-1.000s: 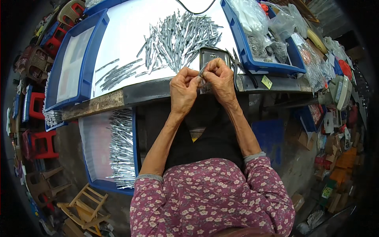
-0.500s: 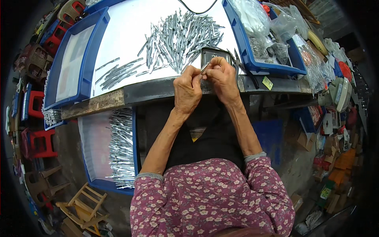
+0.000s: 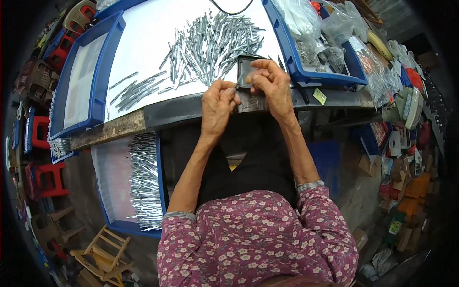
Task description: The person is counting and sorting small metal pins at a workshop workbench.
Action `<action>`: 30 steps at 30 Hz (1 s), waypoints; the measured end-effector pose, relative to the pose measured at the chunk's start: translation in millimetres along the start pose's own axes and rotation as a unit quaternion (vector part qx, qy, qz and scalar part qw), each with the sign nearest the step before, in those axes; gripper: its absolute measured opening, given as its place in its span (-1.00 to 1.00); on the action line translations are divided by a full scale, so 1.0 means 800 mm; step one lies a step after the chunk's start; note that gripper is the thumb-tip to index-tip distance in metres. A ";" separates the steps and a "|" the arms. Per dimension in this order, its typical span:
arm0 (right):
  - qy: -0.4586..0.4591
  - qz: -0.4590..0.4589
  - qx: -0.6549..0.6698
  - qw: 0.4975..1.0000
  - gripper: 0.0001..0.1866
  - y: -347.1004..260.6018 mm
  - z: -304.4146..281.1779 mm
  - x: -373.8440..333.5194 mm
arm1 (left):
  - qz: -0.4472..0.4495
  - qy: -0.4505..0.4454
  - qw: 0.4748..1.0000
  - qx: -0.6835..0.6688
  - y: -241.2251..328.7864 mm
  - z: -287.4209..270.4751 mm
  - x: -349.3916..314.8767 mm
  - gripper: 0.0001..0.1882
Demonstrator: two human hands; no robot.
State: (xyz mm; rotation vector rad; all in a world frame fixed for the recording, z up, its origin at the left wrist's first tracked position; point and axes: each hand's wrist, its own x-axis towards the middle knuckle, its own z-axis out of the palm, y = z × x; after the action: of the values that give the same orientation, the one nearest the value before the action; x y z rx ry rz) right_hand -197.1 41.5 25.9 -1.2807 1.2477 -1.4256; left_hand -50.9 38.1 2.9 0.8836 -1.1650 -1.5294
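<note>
My left hand (image 3: 217,106) is closed in a pinch at the table's front edge. A slim metal piece, mostly hidden by the fingers, is held in it. To its right, my right hand (image 3: 276,91) hovers by a small dark tray (image 3: 244,68). Its fingers are bent and apart, slightly blurred at the tips, and nothing shows between them. Beyond both hands lies a big heap of slim grey metal rods (image 3: 210,45) on the white tabletop (image 3: 143,45). A smaller row of similar rods (image 3: 138,91) lies to the left.
A blue bin (image 3: 99,79) stands on the left of the table. Another blue bin (image 3: 299,71), with plastic bags and small parts, stands at right. Pliers (image 3: 300,88) lie beside it. Under the table, a blue crate (image 3: 161,191) holds shiny rods (image 3: 145,186).
My hands, together half a second ago around a small metal piece, have come apart. The left has drawn slightly left and down; the right has loosened its fingers beside the dark tray.
</note>
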 end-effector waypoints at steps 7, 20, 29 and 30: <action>0.093 -0.078 -0.246 0.962 -0.83 0.034 -0.050 0.024 | -0.014 -0.013 1.000 0.019 0.004 -0.010 -0.004 -0.91; -0.013 -0.178 -0.473 0.863 -0.90 0.049 -0.047 0.039 | 0.040 0.055 0.987 0.144 0.004 0.004 -0.007 -0.93; -0.020 -0.225 -0.539 0.812 -0.91 0.049 -0.037 0.052 | 0.039 0.027 0.991 0.126 0.003 0.000 -0.007 -0.90; -0.044 -0.218 -0.541 0.811 -0.90 0.046 -0.037 0.055 | 0.040 0.028 0.991 0.126 0.004 0.000 -0.008 -0.90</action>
State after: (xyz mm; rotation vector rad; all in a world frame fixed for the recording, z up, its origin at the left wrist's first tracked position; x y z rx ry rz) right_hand -233.5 -3.1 -2.3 -2.4883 1.8732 -0.8366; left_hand -48.1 44.1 5.7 1.0271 -1.3547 -1.3033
